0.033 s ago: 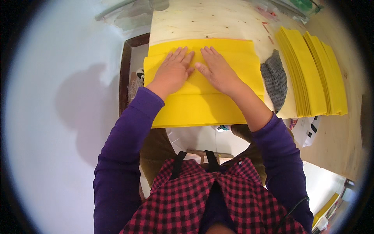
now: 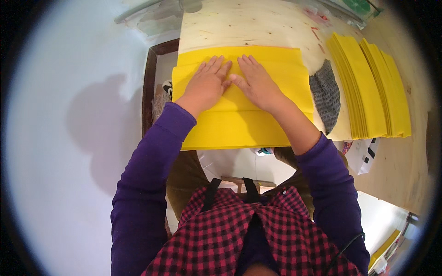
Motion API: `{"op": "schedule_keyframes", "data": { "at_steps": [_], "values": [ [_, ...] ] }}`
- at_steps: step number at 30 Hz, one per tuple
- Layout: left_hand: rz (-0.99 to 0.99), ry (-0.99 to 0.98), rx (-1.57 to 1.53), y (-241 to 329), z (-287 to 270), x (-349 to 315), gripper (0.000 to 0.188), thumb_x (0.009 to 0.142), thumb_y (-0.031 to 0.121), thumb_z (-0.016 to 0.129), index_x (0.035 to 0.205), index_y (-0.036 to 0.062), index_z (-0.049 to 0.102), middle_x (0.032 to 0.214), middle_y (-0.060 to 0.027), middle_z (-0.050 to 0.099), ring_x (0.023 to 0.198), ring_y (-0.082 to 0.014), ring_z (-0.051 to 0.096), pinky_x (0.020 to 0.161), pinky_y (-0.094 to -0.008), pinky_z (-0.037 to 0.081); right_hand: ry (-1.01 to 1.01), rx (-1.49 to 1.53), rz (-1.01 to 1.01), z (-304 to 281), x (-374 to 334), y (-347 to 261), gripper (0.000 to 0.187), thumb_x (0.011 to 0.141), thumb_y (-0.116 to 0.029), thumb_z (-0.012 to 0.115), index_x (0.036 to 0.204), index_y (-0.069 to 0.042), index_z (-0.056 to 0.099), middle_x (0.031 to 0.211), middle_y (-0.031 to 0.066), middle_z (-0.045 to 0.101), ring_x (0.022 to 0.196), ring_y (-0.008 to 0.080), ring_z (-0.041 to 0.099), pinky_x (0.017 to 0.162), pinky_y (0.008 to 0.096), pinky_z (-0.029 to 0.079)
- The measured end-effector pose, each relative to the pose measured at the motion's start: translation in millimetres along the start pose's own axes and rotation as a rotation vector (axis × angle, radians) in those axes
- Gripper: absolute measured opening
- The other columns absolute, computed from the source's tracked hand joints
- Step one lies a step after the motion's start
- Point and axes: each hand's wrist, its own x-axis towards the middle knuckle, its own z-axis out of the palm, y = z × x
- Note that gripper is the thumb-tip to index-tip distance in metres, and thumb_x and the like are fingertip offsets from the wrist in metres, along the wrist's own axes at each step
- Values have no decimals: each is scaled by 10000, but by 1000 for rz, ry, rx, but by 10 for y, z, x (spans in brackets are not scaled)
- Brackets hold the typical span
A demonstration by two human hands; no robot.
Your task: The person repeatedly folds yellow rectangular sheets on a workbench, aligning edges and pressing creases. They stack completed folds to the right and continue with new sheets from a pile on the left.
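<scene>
A yellow cloth sheet point(image 2: 271, 124), folded over in layers, lies on the wooden table in front of me and hangs level with its near edge. My left hand point(image 2: 209, 83) rests flat on the upper fold, fingers stretched toward the far side. Beside it, my right hand point(image 2: 258, 85) also presses palm down on the cloth, its thumb pointing at the left thumb. A small gap separates the two hands, and neither grips anything. Part of the cloth is hidden beneath my hands and wrists.
Two stacks of folded yellow cloth point(image 2: 357, 87) lie at the right on the table point(image 2: 221, 23). A grey knitted piece point(image 2: 326, 96) sits between them and the sheet. White wall point(image 2: 55, 152) stands at the left. A white bag point(image 2: 366, 156) shows below the stacks.
</scene>
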Motion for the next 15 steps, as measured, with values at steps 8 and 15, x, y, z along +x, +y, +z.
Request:
{"op": "schedule_keyframes", "data": {
  "at_steps": [8,15],
  "values": [
    [-31,6,-31,10,146,-56,532,965,299,442,1437,69,358,1501,-161,319,1406,-305,264,1150,-451,191,-20,-149,103,263,142,-62,790,944,-590,345,1412,46,344,1484,233,318,1413,334,243,1152,440,180],
    [-205,-35,3,45,122,-107,569,979,381,395,1456,81,319,1530,-138,272,1428,-272,224,1156,-473,143,-27,-296,279,175,-61,186,833,924,-610,365,1455,25,267,1536,192,231,1441,282,185,1168,403,146]
  ]
}}
